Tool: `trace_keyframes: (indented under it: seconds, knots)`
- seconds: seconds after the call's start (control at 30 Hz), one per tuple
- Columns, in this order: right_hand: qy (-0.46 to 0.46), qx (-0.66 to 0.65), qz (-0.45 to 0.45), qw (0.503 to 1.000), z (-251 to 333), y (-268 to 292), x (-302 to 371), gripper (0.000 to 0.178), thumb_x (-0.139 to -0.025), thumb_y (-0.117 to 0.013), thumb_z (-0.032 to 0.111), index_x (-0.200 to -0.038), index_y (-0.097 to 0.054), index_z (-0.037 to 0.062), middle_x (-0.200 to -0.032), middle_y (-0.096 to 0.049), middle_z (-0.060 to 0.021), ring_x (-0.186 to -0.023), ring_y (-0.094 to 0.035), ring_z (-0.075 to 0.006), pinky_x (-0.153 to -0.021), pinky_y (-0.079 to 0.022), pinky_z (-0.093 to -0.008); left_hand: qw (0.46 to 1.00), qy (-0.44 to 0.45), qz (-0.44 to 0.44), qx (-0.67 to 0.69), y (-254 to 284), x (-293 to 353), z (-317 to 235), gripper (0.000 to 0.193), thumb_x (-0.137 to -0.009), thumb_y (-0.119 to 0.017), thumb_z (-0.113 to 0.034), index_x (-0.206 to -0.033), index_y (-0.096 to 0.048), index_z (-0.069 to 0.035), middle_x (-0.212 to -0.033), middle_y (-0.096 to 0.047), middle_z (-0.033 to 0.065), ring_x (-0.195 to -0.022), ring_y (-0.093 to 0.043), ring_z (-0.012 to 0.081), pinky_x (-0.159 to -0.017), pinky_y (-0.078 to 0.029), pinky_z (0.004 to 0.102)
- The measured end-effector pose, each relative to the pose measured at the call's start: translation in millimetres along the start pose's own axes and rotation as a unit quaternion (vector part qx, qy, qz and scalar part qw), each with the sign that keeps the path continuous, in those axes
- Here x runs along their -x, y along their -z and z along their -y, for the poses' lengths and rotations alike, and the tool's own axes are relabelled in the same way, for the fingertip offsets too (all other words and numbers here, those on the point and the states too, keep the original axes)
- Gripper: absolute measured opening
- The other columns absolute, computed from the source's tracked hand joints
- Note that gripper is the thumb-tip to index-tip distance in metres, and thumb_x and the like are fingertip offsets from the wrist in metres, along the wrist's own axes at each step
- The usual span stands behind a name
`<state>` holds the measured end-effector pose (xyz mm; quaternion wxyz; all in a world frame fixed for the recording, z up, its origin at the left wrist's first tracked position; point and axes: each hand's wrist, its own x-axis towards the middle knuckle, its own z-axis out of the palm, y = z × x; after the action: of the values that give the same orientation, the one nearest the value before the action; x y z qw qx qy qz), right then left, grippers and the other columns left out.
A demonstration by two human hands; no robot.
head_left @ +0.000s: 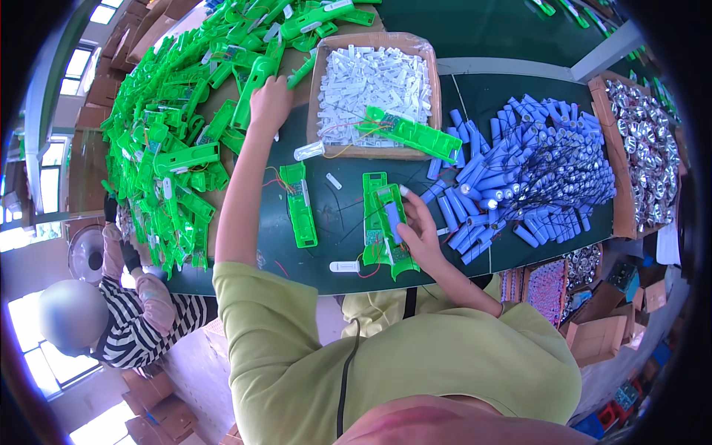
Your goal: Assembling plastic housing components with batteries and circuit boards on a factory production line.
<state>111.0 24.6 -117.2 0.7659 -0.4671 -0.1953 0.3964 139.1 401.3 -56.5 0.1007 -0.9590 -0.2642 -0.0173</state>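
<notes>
At the edge of the green pile, my left hand [272, 104] is closed on a long green plastic casing [256, 80]. My right hand [420, 236] has its thumb and fingers round a blue cylindrical battery [392, 215], which lies against an opened green casing [374, 179] with a circuit board and thin wires. To the left of that casing lies another wired green casing [300, 208]. A white end piece [344, 266] rests near the table's front edge, and a small white part [334, 181] lies farther back.
A carton [435, 89] of small white parts stands at the back, a wired green casing [411, 135] across its rim. Many blue batteries [549, 163] with black leads are heaped at right, beside a box of shiny silver parts [641, 148]. A co-worker [141, 319] sits at far left.
</notes>
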Motion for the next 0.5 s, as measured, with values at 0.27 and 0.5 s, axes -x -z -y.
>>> trace_keyframes:
  seconds: [0.27,0.5]
  knots:
    - [0.041,-0.010,-0.008,0.999,0,1,-6,0.058,-0.089,-0.048,0.000,-0.140,-0.021,0.0064,-0.117,-0.049,-0.0104,-0.102,-0.052,-0.0131,-0.082,-0.043,-0.0259,0.957,0.000,-0.165,0.239,71,120,-10,0.040,-0.087,-0.056,-0.028,-0.119,-0.055,-0.004,-0.101,-0.062,0.0160,-0.080,-0.061,0.0276,-0.069,-0.047,0.0337]
    - [0.097,-0.083,0.060,0.990,74,-41,25,0.067,-0.087,-0.055,0.005,-0.142,-0.015,0.0093,-0.112,-0.050,-0.0094,-0.095,-0.053,-0.0125,-0.071,-0.043,-0.0222,0.761,0.003,0.081,0.644,117,257,-121,0.048,-0.096,-0.041,-0.034,-0.128,-0.045,0.002,-0.112,-0.056,0.0077,-0.089,-0.052,0.0145,-0.077,-0.043,0.0278]
